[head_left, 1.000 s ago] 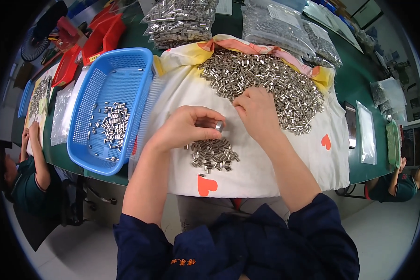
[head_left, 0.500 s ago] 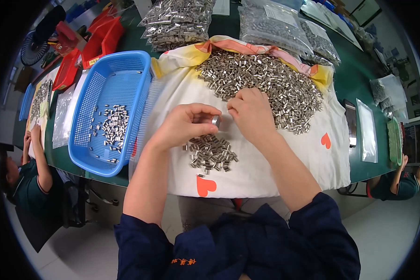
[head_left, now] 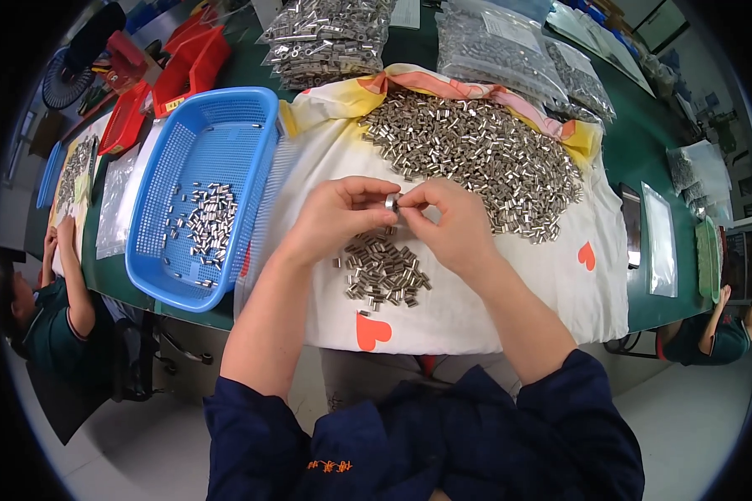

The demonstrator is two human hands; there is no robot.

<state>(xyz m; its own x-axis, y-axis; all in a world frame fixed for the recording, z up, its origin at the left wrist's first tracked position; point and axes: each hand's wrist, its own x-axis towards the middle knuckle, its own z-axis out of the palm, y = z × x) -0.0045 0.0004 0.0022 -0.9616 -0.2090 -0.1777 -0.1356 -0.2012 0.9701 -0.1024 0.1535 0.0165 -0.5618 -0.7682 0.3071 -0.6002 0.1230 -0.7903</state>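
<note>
My left hand (head_left: 330, 215) pinches a short silver metal ring (head_left: 391, 202) between thumb and fingers above the white cloth (head_left: 317, 313). Against the ring's right side come the pressed-together fingertips of my right hand (head_left: 455, 224); whatever they hold is too small and hidden to make out. Just below the hands lies a small heap of short metal cylinders (head_left: 384, 271). Beyond them spreads a far larger pile of similar cylinders (head_left: 485, 154), bordered by a rolled-up yellow and pink edge of cloth.
To the left stands a blue perforated basket (head_left: 263, 179) with loose cylinders inside. Bags of metal parts (head_left: 326, 42) line the back, with another large bag (head_left: 497, 50) beside them. Red bins (head_left: 190, 71) sit far left. A co-worker (head_left: 54, 313) sits at left, another (head_left: 714, 334) at right.
My right hand has come from the edge of the large pile to the ring, its fingertips now meeting it. My left hand still holds the ring.
</note>
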